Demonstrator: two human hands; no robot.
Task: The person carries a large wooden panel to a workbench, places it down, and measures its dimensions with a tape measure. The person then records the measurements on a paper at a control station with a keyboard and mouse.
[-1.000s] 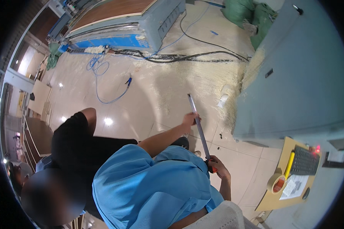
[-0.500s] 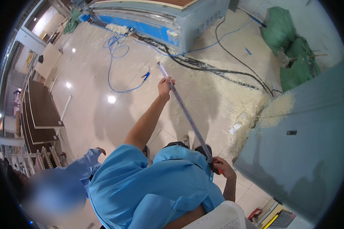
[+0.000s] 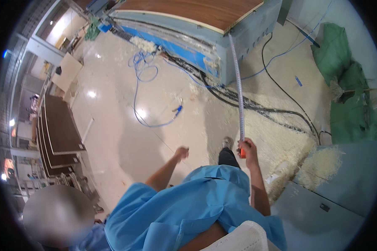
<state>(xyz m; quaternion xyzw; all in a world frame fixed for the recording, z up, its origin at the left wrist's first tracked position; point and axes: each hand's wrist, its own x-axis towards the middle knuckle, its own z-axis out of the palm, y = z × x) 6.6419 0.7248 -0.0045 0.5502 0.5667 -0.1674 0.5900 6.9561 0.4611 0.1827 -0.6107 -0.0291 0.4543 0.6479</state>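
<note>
In my right hand [image 3: 249, 154] is a tape measure with a red-orange case [image 3: 242, 153]. Its pale blade [image 3: 240, 92] runs out long and straight, away from me. The blade's far end meets or lies very near the front corner of a brown wood-faced board [image 3: 192, 12] on the machine; exact contact is too small to tell. My left hand [image 3: 181, 154] hangs over the floor with fingers curled in, and nothing shows in it.
The grey-blue machine [image 3: 228, 58] stands ahead. Black cables [image 3: 272, 109], a blue air hose [image 3: 135, 104] with blow gun [image 3: 178, 109] and pale shavings [image 3: 276, 142] cover parts of the floor. Green sacks [image 3: 335, 50] lie right, stacked brown panels [image 3: 63, 125] left. A person [image 3: 92, 238] is at lower left.
My left hand has let go of the blade and drawn back toward me. My right hand has moved forward with the tape measure, and the blade now reaches the board's corner.
</note>
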